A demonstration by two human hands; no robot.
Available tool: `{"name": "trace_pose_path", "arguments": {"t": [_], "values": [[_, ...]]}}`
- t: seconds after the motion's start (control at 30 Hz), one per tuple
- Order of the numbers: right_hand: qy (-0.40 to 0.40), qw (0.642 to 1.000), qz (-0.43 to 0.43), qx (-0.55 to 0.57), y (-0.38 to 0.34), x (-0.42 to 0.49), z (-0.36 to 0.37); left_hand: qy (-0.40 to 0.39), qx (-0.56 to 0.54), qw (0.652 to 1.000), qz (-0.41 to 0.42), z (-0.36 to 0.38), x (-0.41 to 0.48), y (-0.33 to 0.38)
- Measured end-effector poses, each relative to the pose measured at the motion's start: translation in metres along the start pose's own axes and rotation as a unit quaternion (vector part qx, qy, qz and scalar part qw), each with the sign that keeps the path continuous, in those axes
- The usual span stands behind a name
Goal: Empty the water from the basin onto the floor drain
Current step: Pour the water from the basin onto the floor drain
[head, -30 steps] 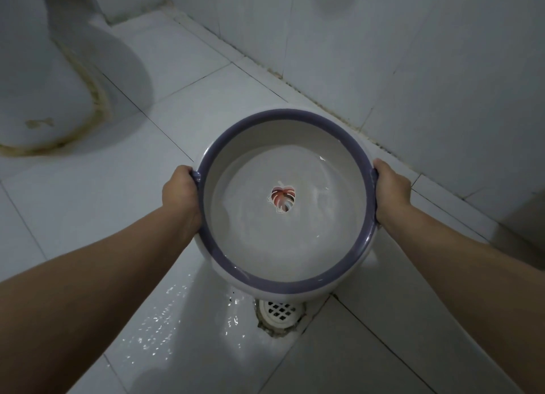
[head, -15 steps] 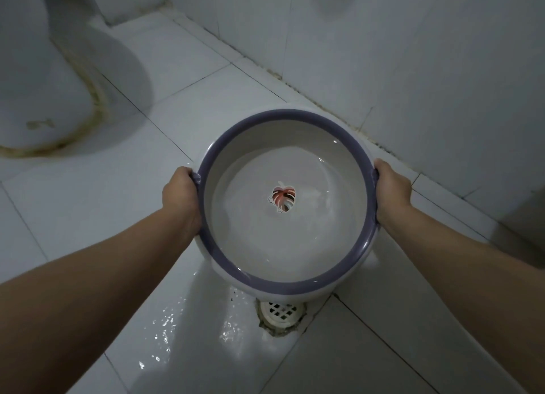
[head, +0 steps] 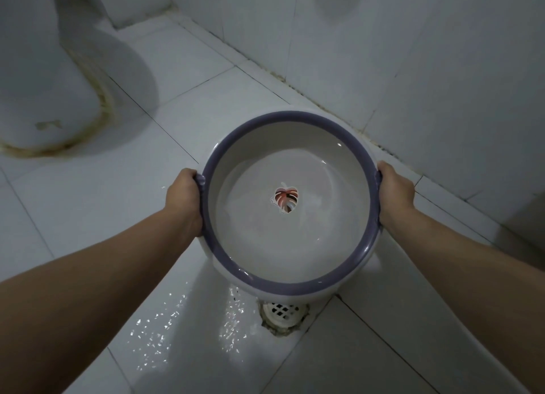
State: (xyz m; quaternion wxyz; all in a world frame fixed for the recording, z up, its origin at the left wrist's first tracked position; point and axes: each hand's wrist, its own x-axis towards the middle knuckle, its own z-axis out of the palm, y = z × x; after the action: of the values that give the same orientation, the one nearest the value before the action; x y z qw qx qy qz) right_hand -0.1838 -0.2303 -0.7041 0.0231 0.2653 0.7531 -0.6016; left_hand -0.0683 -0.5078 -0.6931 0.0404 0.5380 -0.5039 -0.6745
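Note:
A round white basin with a purple rim (head: pixel 295 287) is held above the tiled floor, with shallow water and a red leaf picture at its bottom. My left hand (head: pixel 184 199) grips the rim's left side and my right hand (head: pixel 395 194) grips its right side. The basin tips slightly toward me. A white grated floor drain (head: pixel 281 314) lies just below the basin's near edge, partly hidden by it. The tiles left of the drain are wet and glistening.
A toilet base (head: pixel 44 92) with a stained seal stands at the upper left. A tiled wall (head: pixel 413 69) runs diagonally behind the basin on the right. White floor tiles (head: pixel 88 202) spread to the left.
The basin has stayed almost still in both hands. The wet sheen on the tiles left of the drain has spread a little.

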Motion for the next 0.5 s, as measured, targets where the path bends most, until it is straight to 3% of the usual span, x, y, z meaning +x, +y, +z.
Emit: {"name": "trace_pose_path", "arguments": {"t": [0.5], "values": [[-0.019, 1.0, -0.012, 0.009, -0.002, -0.006, 0.0, 0.004, 0.048, 0.999, -0.001, -0.008, -0.016, 0.006]]}}
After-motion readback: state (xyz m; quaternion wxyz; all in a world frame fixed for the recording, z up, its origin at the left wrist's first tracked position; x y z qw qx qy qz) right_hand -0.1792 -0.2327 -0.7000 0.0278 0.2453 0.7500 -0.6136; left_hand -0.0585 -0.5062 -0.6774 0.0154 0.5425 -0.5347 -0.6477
